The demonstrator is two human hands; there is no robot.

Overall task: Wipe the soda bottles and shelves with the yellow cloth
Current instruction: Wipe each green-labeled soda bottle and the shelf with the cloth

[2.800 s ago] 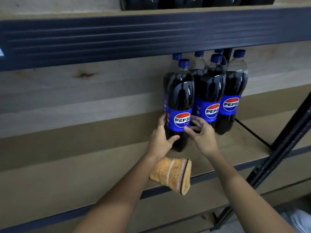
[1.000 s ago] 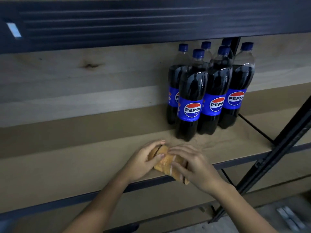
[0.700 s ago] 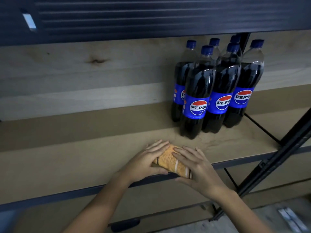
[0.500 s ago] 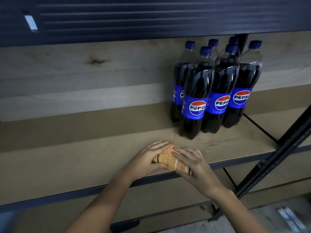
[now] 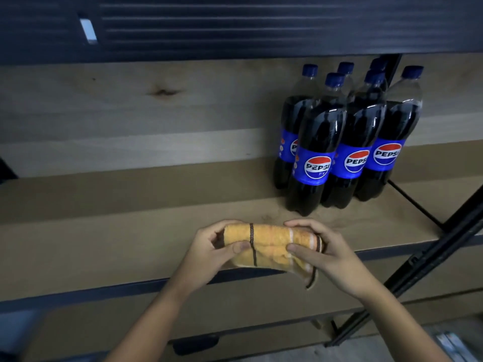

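Holding the folded yellow cloth above the front edge of the wooden shelf, left hand and right hand each pinching one end, I should refold it flat before wiping beside the soda bottles.

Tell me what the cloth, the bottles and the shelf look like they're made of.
Cloth: likely terry cotton, nubby matte pile. Bottles: clear glossy plastic, by the highlights, with printed labels. Shelf: matte board, probably wood or fibreboard, dark front edge.
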